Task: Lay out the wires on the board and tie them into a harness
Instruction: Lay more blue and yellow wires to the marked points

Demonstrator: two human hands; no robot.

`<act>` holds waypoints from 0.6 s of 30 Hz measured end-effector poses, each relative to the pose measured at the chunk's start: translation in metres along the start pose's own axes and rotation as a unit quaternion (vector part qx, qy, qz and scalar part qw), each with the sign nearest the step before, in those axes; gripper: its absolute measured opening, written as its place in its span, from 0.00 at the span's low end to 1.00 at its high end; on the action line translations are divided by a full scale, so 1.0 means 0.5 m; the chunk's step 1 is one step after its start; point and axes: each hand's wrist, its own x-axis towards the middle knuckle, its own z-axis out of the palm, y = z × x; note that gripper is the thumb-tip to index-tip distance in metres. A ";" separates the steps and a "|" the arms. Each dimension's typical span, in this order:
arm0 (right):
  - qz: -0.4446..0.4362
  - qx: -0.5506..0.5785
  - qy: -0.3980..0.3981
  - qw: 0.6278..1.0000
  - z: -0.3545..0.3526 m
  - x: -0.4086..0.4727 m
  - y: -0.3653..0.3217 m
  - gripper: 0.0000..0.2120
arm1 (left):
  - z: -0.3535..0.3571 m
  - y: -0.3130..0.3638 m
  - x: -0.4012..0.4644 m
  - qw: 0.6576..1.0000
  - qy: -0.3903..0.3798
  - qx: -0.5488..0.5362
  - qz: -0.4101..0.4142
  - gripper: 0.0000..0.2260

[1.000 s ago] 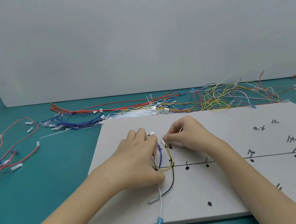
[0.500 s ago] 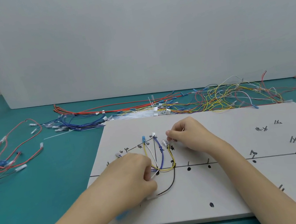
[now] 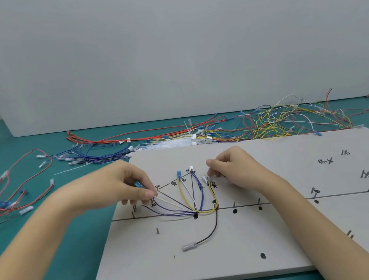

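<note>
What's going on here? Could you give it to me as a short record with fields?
Surface: grey board on a teal table
Left hand: pinches a white wire with a blue end
Right hand: pinches the top of a yellow wire
Loose: black wire trailing toward the near edge
Behind: spare wires in heaps

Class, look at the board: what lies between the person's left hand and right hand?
In the head view, between the left hand and right hand stand the blue terminal and white connector, with yellow, white and blue wires fanning down to one pin on the board.
</note>
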 end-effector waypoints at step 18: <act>-0.008 -0.007 0.003 1.000 0.002 0.002 0.004 0.17 | 0.013 -0.056 0.053 0.989 0.060 -0.079 -0.112 0.03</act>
